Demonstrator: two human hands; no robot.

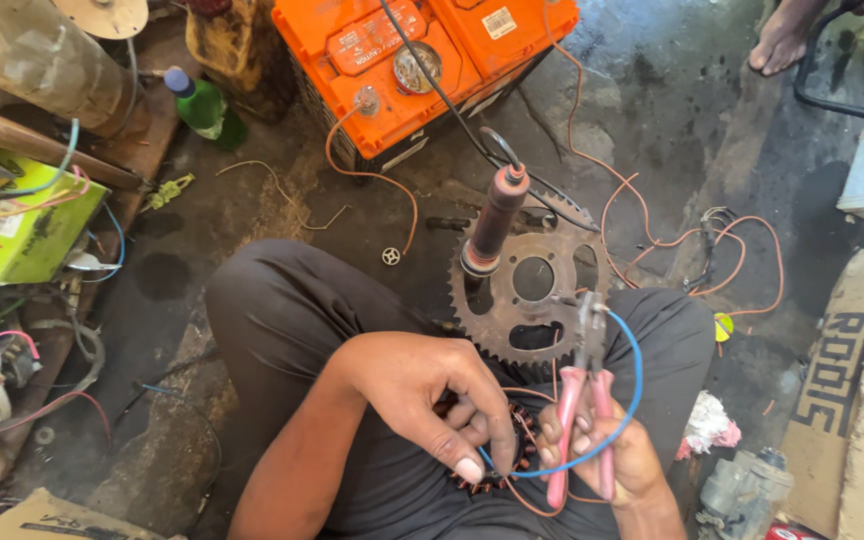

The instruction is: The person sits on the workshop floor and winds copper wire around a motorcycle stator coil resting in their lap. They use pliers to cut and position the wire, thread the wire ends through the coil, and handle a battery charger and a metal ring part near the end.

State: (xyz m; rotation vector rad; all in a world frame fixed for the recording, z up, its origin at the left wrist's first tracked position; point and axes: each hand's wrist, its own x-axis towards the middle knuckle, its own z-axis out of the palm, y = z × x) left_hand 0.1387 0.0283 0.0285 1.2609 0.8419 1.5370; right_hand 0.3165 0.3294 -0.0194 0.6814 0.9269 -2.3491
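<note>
Clutter fills the left edge: a green box point(27, 235) trailing coloured wires, cut off by the frame, with a green bottle point(202, 105) lying on the grimy floor point(222, 200) beyond it. Nearer the middle, the left hand point(432, 395) curls down over a copper-wound stator point(512, 455) resting in the person's lap; the hand hides most of it, so only dark teeth and reddish windings show, and its thumb and forefinger pinch one end of a blue wire point(632, 390). Above, an orange battery point(422, 60) sits at the top, partly out of frame, and a rusty sprocket point(532, 290) lies flat on the floor with a brown-handled soldering iron point(494, 220) propped on it, its tip hidden. Thin orange wire point(642, 230) loops over the floor to the right. The right hand point(607, 450) grips pink-handled pliers point(587, 400), whose long axis runs nearly upright, nose pointing away from the person and closed on the blue wire's other end; the wire arcs out right between the hands. A bare foot point(782, 35) of another person shows at top right, cut off at the ankle.
</note>
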